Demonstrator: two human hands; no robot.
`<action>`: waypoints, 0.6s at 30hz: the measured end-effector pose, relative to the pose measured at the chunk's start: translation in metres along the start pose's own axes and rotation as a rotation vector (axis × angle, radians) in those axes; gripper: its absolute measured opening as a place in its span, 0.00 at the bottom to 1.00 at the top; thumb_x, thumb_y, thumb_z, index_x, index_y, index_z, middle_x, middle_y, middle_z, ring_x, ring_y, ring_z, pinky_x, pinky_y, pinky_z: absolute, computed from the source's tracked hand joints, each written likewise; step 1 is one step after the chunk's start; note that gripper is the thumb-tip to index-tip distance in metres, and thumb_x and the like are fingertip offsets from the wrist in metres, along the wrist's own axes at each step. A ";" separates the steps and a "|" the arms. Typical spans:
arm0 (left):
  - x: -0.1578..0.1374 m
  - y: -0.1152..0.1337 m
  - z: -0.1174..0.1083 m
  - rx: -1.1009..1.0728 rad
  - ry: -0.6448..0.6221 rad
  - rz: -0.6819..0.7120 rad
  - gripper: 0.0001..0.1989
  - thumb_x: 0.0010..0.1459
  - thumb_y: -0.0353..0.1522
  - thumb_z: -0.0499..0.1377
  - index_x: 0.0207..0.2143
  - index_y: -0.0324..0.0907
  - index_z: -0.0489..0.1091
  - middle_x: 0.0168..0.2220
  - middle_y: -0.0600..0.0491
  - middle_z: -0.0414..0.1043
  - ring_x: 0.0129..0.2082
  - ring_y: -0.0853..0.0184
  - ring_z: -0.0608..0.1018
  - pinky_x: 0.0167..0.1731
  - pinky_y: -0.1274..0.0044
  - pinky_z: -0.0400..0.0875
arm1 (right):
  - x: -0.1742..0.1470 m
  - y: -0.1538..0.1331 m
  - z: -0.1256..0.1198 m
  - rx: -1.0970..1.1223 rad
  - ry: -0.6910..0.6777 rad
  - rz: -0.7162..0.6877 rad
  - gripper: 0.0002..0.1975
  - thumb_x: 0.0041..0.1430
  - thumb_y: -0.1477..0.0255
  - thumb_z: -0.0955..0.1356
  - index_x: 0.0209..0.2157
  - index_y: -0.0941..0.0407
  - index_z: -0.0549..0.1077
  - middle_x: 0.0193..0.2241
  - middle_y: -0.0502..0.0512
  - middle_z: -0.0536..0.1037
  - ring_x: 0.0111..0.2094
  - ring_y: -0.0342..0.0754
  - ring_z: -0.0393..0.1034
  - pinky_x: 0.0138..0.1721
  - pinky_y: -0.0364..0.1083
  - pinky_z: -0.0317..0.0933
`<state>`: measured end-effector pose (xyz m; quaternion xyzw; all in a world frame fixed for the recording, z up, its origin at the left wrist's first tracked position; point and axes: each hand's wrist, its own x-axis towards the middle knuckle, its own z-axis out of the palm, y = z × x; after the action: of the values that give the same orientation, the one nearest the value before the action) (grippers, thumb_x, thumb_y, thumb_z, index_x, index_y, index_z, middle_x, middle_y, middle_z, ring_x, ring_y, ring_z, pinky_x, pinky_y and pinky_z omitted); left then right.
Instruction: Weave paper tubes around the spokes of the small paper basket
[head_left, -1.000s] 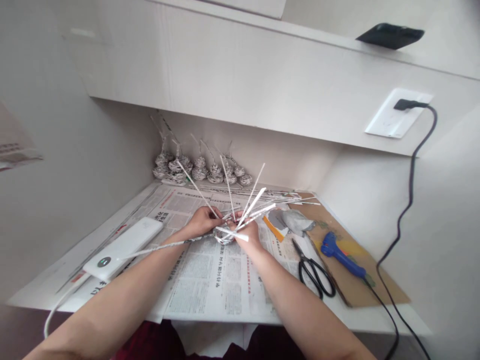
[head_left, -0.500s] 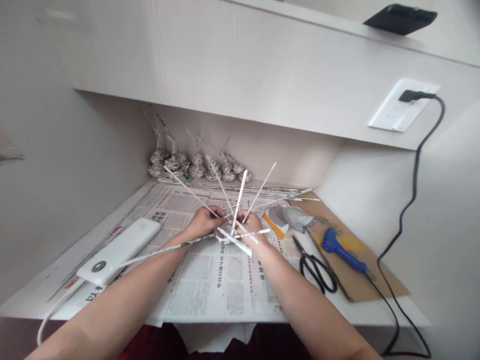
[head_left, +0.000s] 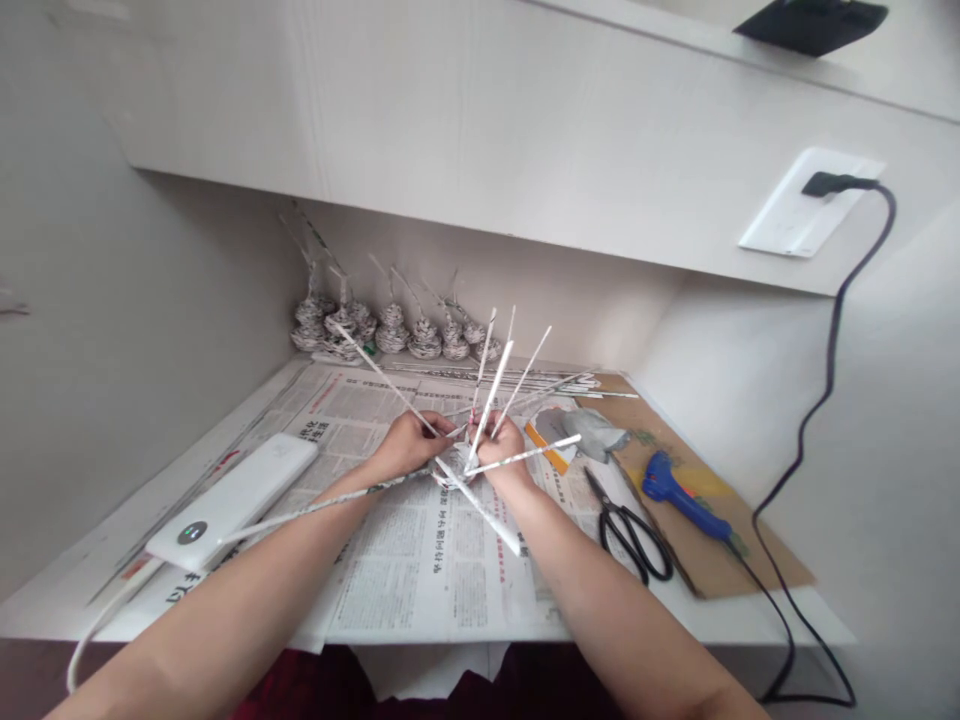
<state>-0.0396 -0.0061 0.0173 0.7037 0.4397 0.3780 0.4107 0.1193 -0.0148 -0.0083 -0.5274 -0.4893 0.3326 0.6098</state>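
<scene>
Between my hands is a small woven paper piece (head_left: 457,466), with several rolled-paper sticks fanning out of it. My left hand (head_left: 409,443) is closed on its left side, thumb and fingers pinching near the base of the sticks. From the right, my right hand (head_left: 501,447) is closed among the sticks at the far side of the piece; its fingertips are partly hidden. One long paper strand (head_left: 345,497) runs from the piece over my left forearm. A thick white stick (head_left: 491,518) points down toward me.
Gourd-shaped woven pieces (head_left: 391,330) line the back wall, near loose paper sticks (head_left: 525,382). Newspaper (head_left: 397,590) covers the table. A white power bank (head_left: 236,500) lies left; black scissors (head_left: 634,535), a blue glue gun (head_left: 686,500) and cardboard (head_left: 757,560) lie right. A cord (head_left: 825,390) hangs from the socket.
The sticks have shifted: more now stand upright above my right hand, and the lower ones have swung to new angles. Both hands stay in nearly the same place on the piece.
</scene>
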 end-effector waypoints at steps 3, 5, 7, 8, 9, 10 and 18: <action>-0.003 0.005 0.002 0.028 0.008 0.035 0.10 0.46 0.35 0.62 0.31 0.37 0.75 0.26 0.52 0.76 0.25 0.68 0.75 0.26 0.80 0.66 | 0.001 0.000 0.003 0.138 0.031 0.016 0.17 0.39 0.71 0.69 0.35 0.54 0.65 0.27 0.48 0.76 0.27 0.46 0.72 0.32 0.45 0.67; -0.005 0.009 0.005 0.020 0.011 0.061 0.10 0.48 0.35 0.61 0.32 0.37 0.75 0.28 0.52 0.77 0.26 0.68 0.75 0.27 0.80 0.66 | 0.001 -0.002 0.005 0.220 0.052 0.078 0.22 0.38 0.73 0.69 0.38 0.54 0.63 0.26 0.47 0.76 0.26 0.46 0.72 0.31 0.45 0.67; -0.008 0.013 0.007 -0.010 0.002 0.082 0.10 0.49 0.35 0.61 0.32 0.37 0.75 0.29 0.52 0.77 0.28 0.67 0.76 0.28 0.80 0.67 | 0.000 -0.006 0.005 0.296 0.081 0.106 0.24 0.37 0.73 0.69 0.40 0.54 0.60 0.25 0.46 0.76 0.25 0.46 0.72 0.30 0.45 0.66; -0.008 0.014 0.008 -0.023 0.001 0.090 0.10 0.50 0.35 0.61 0.32 0.37 0.75 0.29 0.51 0.77 0.29 0.67 0.76 0.29 0.80 0.68 | 0.000 -0.008 0.006 0.327 0.097 0.103 0.25 0.37 0.73 0.69 0.40 0.54 0.60 0.25 0.46 0.76 0.25 0.45 0.72 0.30 0.45 0.66; -0.009 0.014 0.009 -0.030 0.002 0.097 0.10 0.50 0.35 0.61 0.32 0.37 0.75 0.30 0.51 0.77 0.29 0.67 0.76 0.30 0.80 0.68 | -0.001 -0.010 0.005 0.351 0.110 0.098 0.25 0.37 0.73 0.70 0.40 0.54 0.59 0.26 0.47 0.76 0.26 0.45 0.73 0.30 0.45 0.66; -0.009 0.015 0.010 -0.032 0.003 0.102 0.10 0.50 0.35 0.61 0.33 0.38 0.75 0.30 0.52 0.77 0.29 0.67 0.76 0.30 0.80 0.68 | -0.001 -0.013 0.005 0.367 0.123 0.090 0.25 0.38 0.72 0.70 0.40 0.54 0.59 0.26 0.47 0.77 0.26 0.45 0.73 0.30 0.45 0.66; -0.008 0.009 0.013 -0.004 0.020 0.167 0.10 0.51 0.36 0.61 0.32 0.39 0.75 0.32 0.50 0.78 0.32 0.65 0.77 0.34 0.78 0.69 | 0.002 -0.026 -0.005 0.368 0.113 -0.029 0.22 0.43 0.72 0.69 0.42 0.54 0.61 0.33 0.51 0.77 0.29 0.44 0.72 0.32 0.44 0.66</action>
<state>-0.0277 -0.0189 0.0197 0.7335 0.3826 0.4186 0.3746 0.1213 -0.0207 0.0177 -0.4177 -0.3929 0.3777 0.7270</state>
